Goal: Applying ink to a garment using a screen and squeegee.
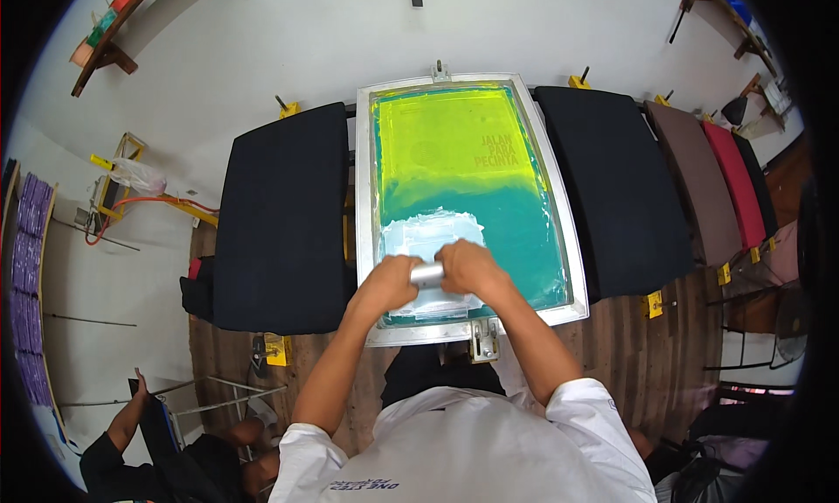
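A screen-printing frame (560, 188) with a pale metal border lies in front of me. Its mesh is yellow-green at the far end and teal nearer me. White ink (437, 228) is smeared over the near left part of the mesh. Both my hands grip one squeegee (427, 275), whose silver handle shows between them. My left hand (389, 286) is closed round its left end, my right hand (470, 267) round its right end. The blade under the handle is mostly hidden. A metal clamp (483, 340) sits at the frame's near edge.
Black shirt-covered boards (281, 223) (603, 197) flank the frame. Brown (695, 184) and red (734, 184) ones stand farther right. An orange hose (144, 201) hangs at left near purple bundles (31, 276). Another person in black (188, 464) is at lower left.
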`<move>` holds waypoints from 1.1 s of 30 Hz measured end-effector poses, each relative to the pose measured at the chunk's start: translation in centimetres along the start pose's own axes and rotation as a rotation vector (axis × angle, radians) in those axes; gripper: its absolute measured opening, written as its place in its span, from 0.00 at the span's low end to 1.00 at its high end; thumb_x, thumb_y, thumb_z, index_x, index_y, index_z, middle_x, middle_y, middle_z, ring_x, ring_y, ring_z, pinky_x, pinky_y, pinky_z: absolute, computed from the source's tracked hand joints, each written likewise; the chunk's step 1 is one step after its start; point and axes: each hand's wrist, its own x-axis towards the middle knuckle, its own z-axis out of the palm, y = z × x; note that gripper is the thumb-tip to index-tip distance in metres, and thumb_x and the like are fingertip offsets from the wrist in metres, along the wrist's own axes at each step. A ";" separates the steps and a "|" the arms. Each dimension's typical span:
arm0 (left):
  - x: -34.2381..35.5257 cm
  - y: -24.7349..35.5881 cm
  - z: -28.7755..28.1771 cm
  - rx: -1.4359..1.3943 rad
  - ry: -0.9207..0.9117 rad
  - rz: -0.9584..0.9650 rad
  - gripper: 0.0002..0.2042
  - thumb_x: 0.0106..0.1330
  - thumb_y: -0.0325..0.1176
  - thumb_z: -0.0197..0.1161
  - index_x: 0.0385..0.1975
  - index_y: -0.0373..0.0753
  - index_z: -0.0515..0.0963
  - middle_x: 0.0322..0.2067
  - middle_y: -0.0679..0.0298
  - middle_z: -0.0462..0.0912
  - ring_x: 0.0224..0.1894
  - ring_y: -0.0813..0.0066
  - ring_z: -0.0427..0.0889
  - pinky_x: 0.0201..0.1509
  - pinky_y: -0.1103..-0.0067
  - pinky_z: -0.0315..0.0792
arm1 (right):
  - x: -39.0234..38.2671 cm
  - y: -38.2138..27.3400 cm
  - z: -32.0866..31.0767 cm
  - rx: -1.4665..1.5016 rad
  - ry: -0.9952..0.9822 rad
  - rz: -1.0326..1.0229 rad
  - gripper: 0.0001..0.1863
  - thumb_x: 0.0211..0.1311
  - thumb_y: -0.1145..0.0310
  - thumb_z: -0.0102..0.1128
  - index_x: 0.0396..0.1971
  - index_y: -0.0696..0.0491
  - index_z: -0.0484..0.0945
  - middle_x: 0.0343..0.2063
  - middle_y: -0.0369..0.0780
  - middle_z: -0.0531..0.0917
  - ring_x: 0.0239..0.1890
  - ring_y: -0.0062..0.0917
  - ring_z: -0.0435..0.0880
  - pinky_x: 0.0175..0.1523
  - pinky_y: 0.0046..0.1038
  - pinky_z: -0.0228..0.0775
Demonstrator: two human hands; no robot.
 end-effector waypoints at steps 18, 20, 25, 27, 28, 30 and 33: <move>-5.5 -3.2 6.0 0.043 0.247 0.180 0.28 0.54 0.12 0.56 0.58 0.34 0.73 0.60 0.48 0.73 0.65 0.55 0.71 0.67 0.56 0.56 | -5.4 -4.1 5.4 -0.245 0.272 -0.084 0.21 0.53 0.77 0.59 0.50 0.55 0.75 0.48 0.47 0.74 0.53 0.38 0.73 0.50 0.45 0.63; -5.2 -2.9 5.7 0.101 0.304 0.215 0.26 0.55 0.13 0.55 0.57 0.33 0.74 0.59 0.47 0.73 0.65 0.56 0.72 0.67 0.56 0.56 | -5.1 -4.1 5.0 -0.172 0.265 -0.043 0.28 0.44 0.82 0.61 0.52 0.54 0.75 0.51 0.44 0.74 0.54 0.39 0.73 0.52 0.45 0.64; -1.5 -2.9 3.4 0.128 0.358 0.247 0.29 0.49 0.12 0.58 0.57 0.33 0.75 0.58 0.50 0.74 0.63 0.57 0.72 0.67 0.59 0.55 | -2.1 -3.0 2.7 -0.141 0.344 -0.044 0.25 0.46 0.80 0.62 0.48 0.53 0.76 0.48 0.43 0.76 0.52 0.38 0.75 0.52 0.46 0.65; 0.4 -3.1 2.3 0.147 0.370 0.252 0.27 0.51 0.12 0.57 0.55 0.33 0.77 0.55 0.52 0.77 0.61 0.59 0.74 0.67 0.59 0.56 | -0.5 -2.2 2.2 -0.117 0.341 -0.034 0.28 0.41 0.79 0.67 0.49 0.52 0.76 0.47 0.43 0.76 0.51 0.39 0.76 0.52 0.46 0.66; 1.2 -3.2 1.9 0.144 0.368 0.258 0.27 0.51 0.12 0.57 0.55 0.33 0.77 0.55 0.52 0.77 0.61 0.59 0.74 0.67 0.59 0.56 | 0.0 -1.8 2.1 -0.120 0.343 -0.028 0.28 0.41 0.79 0.67 0.49 0.52 0.76 0.47 0.43 0.76 0.51 0.39 0.76 0.52 0.46 0.66; 2.5 -3.4 1.0 0.108 0.275 0.260 0.26 0.51 0.13 0.57 0.54 0.33 0.77 0.52 0.53 0.80 0.58 0.59 0.76 0.66 0.59 0.56 | 1.2 -1.3 1.8 -0.110 0.269 0.034 0.27 0.42 0.78 0.67 0.49 0.51 0.76 0.46 0.43 0.77 0.50 0.39 0.77 0.51 0.46 0.67; 3.9 -3.5 -0.6 0.031 0.157 0.206 0.26 0.51 0.14 0.58 0.54 0.37 0.79 0.51 0.54 0.81 0.56 0.59 0.76 0.65 0.60 0.56 | 2.2 -1.2 1.2 -0.076 0.269 0.047 0.25 0.43 0.77 0.67 0.48 0.52 0.77 0.44 0.43 0.79 0.49 0.41 0.77 0.49 0.47 0.69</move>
